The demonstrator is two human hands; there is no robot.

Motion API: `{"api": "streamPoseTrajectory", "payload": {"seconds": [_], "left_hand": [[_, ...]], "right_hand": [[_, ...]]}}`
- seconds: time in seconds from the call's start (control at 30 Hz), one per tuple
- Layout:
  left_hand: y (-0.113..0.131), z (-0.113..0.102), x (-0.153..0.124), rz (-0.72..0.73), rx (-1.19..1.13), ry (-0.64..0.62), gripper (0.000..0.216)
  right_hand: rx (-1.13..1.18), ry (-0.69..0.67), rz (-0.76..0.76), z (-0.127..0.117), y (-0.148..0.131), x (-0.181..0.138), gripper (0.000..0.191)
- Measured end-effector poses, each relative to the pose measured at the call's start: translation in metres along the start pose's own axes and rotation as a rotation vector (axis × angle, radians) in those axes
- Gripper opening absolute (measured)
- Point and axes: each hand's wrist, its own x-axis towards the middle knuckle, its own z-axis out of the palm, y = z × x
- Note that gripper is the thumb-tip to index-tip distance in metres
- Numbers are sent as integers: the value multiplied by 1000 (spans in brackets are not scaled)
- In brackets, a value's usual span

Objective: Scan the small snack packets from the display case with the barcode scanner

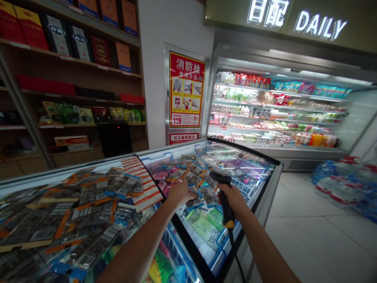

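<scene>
While the right hand (pixel 235 201) has its grip wrapped around the handle of a scanner (pixel 220 177), the left hand (pixel 180 192) reaches down among small packets (pixel 194 179) scattered over the glass top of a freezer (pixel 189 236). Its fingers curl near one packet; whether that grip has hold of it, I cannot tell. The scanner's cable (pixel 237 260) trails downward.

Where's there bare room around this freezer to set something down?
Floor tiles between the freezer and the bottled water look bare. The glass lid looks free over the green bags and beyond the scanner. Crowded: the left side, heaped with packets, and around the left hand.
</scene>
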Motion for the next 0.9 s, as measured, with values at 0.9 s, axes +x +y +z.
{"api": "streamPoseTrajectory", "payload": {"seconds": [0.9], "left_hand": [[-29,4,28,-59,-714,-15,13]], "right_hand": [[209,18,46,47,20,-15,20]]}}
